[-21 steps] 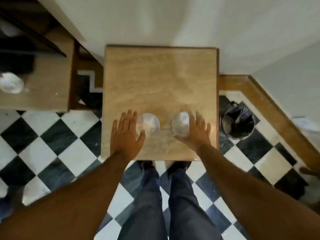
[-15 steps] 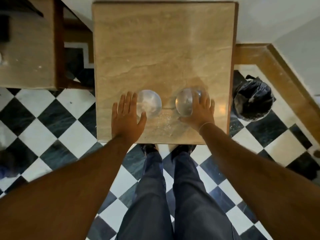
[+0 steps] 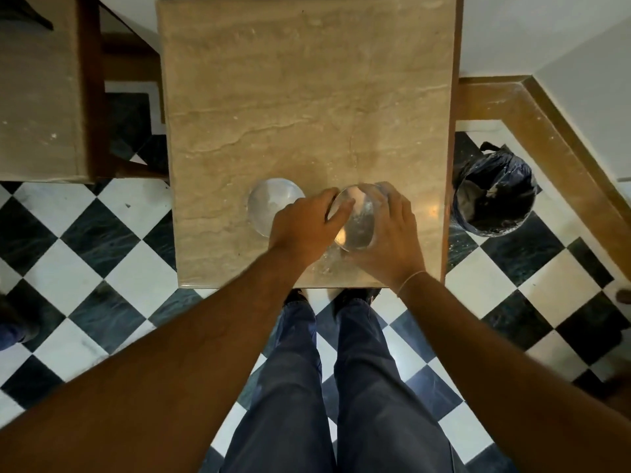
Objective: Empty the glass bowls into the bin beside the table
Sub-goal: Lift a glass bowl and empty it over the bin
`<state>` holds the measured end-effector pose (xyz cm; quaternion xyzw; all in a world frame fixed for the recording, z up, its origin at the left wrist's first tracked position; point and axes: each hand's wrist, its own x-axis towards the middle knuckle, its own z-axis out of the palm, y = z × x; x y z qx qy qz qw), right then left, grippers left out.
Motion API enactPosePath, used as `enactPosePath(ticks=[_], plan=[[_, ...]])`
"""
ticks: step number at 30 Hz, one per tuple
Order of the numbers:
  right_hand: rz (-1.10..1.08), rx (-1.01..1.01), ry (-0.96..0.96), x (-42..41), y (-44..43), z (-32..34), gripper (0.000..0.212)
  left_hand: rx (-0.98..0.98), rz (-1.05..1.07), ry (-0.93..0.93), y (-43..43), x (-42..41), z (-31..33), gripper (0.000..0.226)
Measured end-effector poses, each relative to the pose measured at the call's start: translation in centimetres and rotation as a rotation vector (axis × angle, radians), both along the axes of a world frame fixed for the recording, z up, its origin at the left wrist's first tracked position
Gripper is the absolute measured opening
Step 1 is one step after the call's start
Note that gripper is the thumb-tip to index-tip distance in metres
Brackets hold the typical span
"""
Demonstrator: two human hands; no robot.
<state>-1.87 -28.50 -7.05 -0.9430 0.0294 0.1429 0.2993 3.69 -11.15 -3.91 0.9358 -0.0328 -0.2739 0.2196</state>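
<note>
**Both hands on the right-hand glass bowl**

While seen from above at the near edge of a beige marble-topped table (image 3: pixel 307 97) — both bare forearms reaching forward, hands meeting over one bowl. Right hand (image 3: pixel 392 233) cupped round the right glass bowl (image 3: pixel 356 221) from its right side, fingers curled over the far rim, thin bracelet (image 3: pixel 411 279) at the wrist; bowl tilted, mouth turned toward the left. Left hand (image 3: pixel 304 223) closed loosely against the same bowl's left rim, thumb or forefinger laid across the glass. Whether lifted clear of the tabletop or resting on it: cannot tell. Left glass bowl (image 3: pixel 271 206) standing on the table just beside the left hand, partly covered by the knuckles, not held. Small wet or crumb-like specks on the marble under the hands.

No readable labels or writing anywhere.

Bin (image 3: pixel 491 196) lined with a dark bag on the floor just right of the table, mouth open. Black-and-white chequered floor (image 3: pixel 102 250), brown border strip along white walls, second beige table (image 3: pixel 37 97) at far left. Blue trousers below.
</note>
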Motion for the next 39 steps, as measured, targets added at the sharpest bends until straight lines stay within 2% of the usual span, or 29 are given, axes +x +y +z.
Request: enactPosePath(ticks=[3, 5, 6, 8, 10, 12, 14, 17, 19, 20, 23, 25, 28, 29, 30, 32, 33, 35, 39], plan=[[-0.031, 0.072, -0.060, -1.3, -0.7, 1.0, 0.119, -0.089, -0.002, -0.004, -0.7, -0.1, -0.8, 0.044], [-0.108, 0.287, -0.036, -1.5, -1.9, 1.6, 0.127, -0.122, -0.032, -0.002, -1.2, -0.4, -1.4, 0.042], [-0.213, 0.438, 0.031, -1.4, -2.9, 1.9, 0.130, -0.135, -0.046, -0.012, -1.5, -0.5, -1.5, 0.042], [-0.525, 0.770, 0.250, -0.7, -5.0, 3.2, 0.122, -0.186, -0.047, -0.026, -2.5, -0.5, -1.4, 0.042], [-0.775, 1.123, 0.580, -0.5, -6.8, 3.9, 0.100, -0.239, -0.050, -0.059, -3.7, -0.6, -0.6, 0.041], [-0.917, 1.345, 0.803, -0.8, -8.3, 3.9, 0.076, -0.233, -0.099, -0.137, -5.3, -0.7, 0.2, 0.039], [-0.968, 1.468, 0.856, -1.5, -9.3, 3.6, 0.076, -0.240, -0.137, -0.181, -6.8, -0.7, 0.1, 0.044], [-1.014, 1.547, 0.831, -1.8, -10.2, 3.6, 0.075, -0.171, -0.269, -0.196, -8.2, 0.1, 0.0, 0.065], [-1.082, 1.460, 0.737, -1.6, -11.2, 3.6, 0.072, -0.098, -0.376, -0.232, -8.4, 0.7, -0.1, 0.074], [-1.139, 1.382, 0.640, -1.5, -12.1, 3.6, 0.070, -0.101, -0.366, -0.234, -8.2, 1.0, -0.1, 0.076], [-1.250, 1.166, 0.308, -0.5, -16.1, 3.1, 0.077, -0.161, -0.178, -0.249, -6.7, 1.0, -0.3, 0.072], [-1.205, 0.885, 0.122, -0.2, -18.9, 2.2, 0.087, -0.142, -0.092, -0.271, -5.0, 0.6, -0.9, 0.067], [-1.070, 0.293, -0.249, 0.0, -21.8, -0.4, 0.073, -0.121, -0.035, -0.281, -2.5, -0.7, -1.8, 0.060], [-1.001, 0.143, -0.277, 0.4, -22.2, -1.5, 0.077, -0.122, -0.027, -0.285, -1.9, -1.3, -2.1, 0.059], [-0.934, 0.017, -0.197, 1.2, -22.3, -2.5, 0.084, -0.119, -0.023, -0.292, -1.4, -1.8, -2.4, 0.058], [-0.837, -0.166, 0.108, 1.8, -22.5, -4.6, 0.100, -0.115, -0.016, -0.292, -0.6, -3.0, -2.8, 0.058], [-0.800, -0.206, 0.176, 1.8, -22.7, -5.2, 0.102, -0.116, -0.019, -0.302, -0.4, -3.4, -2.9, 0.058], [-0.771, -0.235, 0.122, 2.3, -23.5, -5.9, 0.099, -0.136, -0.014, -0.337, 0.6, -3.3, -2.7, 0.057], [-0.795, -0.201, -0.159, 2.8, -23.2, -3.3, 0.092, -0.071, 0.096, -0.435, 2.6, -2.2, -2.4, 0.052]])
